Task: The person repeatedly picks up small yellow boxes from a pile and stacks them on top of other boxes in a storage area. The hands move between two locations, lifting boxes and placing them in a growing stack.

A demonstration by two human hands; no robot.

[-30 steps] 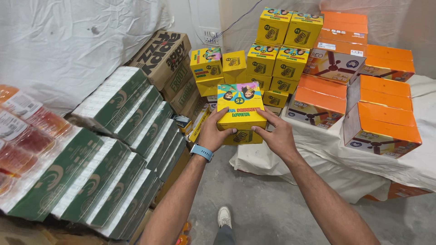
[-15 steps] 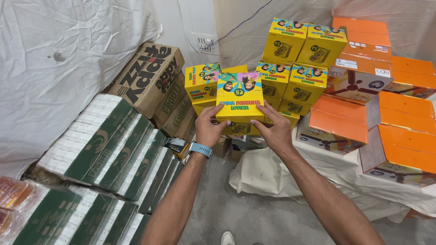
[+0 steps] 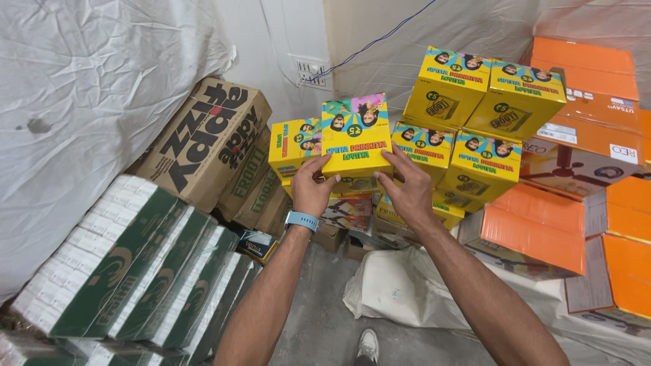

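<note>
Fingers (image 3: 319, 165) of our left hand (image 3: 312, 190) are curled and pressed against the left lower edge of a yellow box (image 3: 356, 135); those of our right hand (image 3: 407, 190) are spread along its right lower edge. Between them we grip the box, raised in front of the stack at about chest height, its printed face towards us.

Item, near: our two bare forearms, the left wearing a pale blue watch (image 3: 302, 220) at the wrist. Below them, a grey concrete floor (image 3: 319, 318) and one white shoe (image 3: 368, 344).

Item, near left: rows of green and white cartons (image 3: 135, 271), leaning at a slant against a wall draped in white sheeting (image 3: 88, 102).

Item, near right: a white sack (image 3: 400, 288) lying under orange boxes (image 3: 536, 230) that are stacked along the right side.

Item, middle: brown cardboard cartons (image 3: 203, 146), tilted, just left of the held box. A smaller yellow box (image 3: 293, 146) sits directly beside the held one on the left; whether they touch we cannot tell.

Item, far: a pile of matching yellow boxes (image 3: 488, 95) behind and to the right of the held box, two on the top tier. Behind them, a wall socket (image 3: 312, 71) with a thin blue cable (image 3: 380, 41) running up to the right.
</note>
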